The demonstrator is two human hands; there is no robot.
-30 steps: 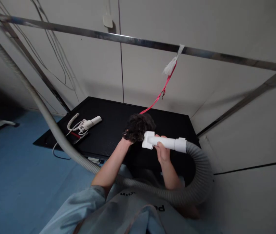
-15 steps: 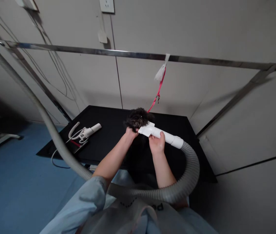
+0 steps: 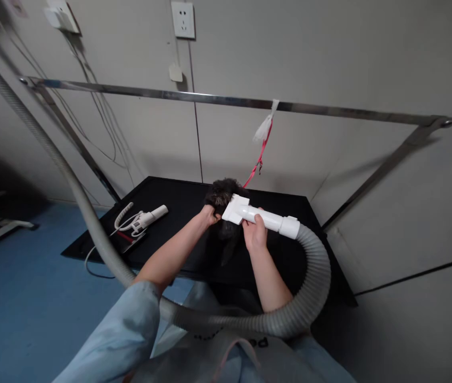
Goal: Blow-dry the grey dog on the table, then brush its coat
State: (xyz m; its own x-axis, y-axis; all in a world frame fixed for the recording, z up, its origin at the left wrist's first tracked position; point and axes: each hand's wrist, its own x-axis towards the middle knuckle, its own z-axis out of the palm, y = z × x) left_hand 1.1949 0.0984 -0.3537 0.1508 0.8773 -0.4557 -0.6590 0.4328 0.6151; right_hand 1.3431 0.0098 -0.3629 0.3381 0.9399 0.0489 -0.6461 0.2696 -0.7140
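A small dark curly-haired dog (image 3: 222, 192) is on the black table (image 3: 181, 234), its body hard to make out against the surface. My left hand (image 3: 210, 214) grips the dog at the lower side of its head, fingers partly hidden in the fur. In my right hand (image 3: 255, 234) is a white dryer nozzle (image 3: 268, 218), with my thumb along its near side and fingers underneath. The nozzle's wide flat head is against or just beside the dog's head. A grey ribbed hose (image 3: 317, 271) runs from its rear and curves across my front.
A white hair dryer (image 3: 146, 219) with a coiled cord lies at the table's left. A metal bar (image 3: 138, 91) spans above; a pink lead (image 3: 258, 162) hangs from it down to the dog. The grey hose also passes along the left. Sockets (image 3: 183, 20) are on the wall.
The nozzle's head has turned, showing its flat face more, and shifted slightly left. My left hand has moved a little left with the dog's head. The view has tilted up slightly.
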